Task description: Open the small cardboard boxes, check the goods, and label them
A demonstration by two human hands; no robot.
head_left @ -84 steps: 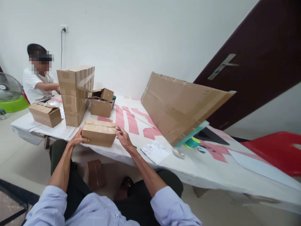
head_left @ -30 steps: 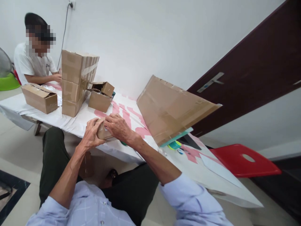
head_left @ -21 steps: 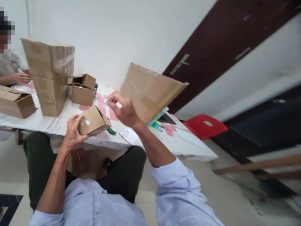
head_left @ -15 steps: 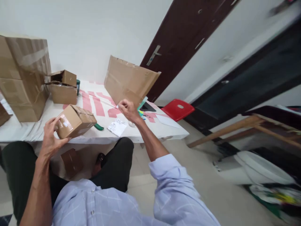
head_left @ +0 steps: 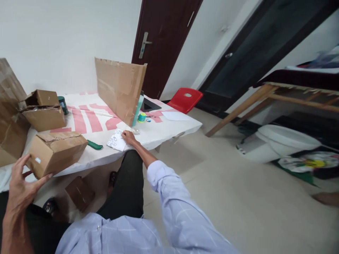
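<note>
My left hand (head_left: 21, 183) grips the near end of a small closed cardboard box (head_left: 57, 151) and holds it tilted at the table's front edge. My right hand (head_left: 129, 136) is stretched out to the table (head_left: 169, 124) and rests on a white sheet of stickers (head_left: 117, 139), fingers curled down on it. A green-handled cutter (head_left: 94, 145) lies between the box and the sheet. A small clear object (head_left: 136, 131) sits just past my right fingers.
A big flat cardboard sheet (head_left: 119, 88) stands upright on the table, with a roll of tape (head_left: 142, 117) at its foot. An open box (head_left: 43, 111) and stacked boxes (head_left: 9, 116) are at the left. A red stool (head_left: 185, 99), dark door (head_left: 161, 42) and wooden frame (head_left: 265, 95) lie to the right.
My head has swung right, so the seated person has left the view. My left hand kept the box and lowered it; my right hand left the box and came down on the sticker sheet.
</note>
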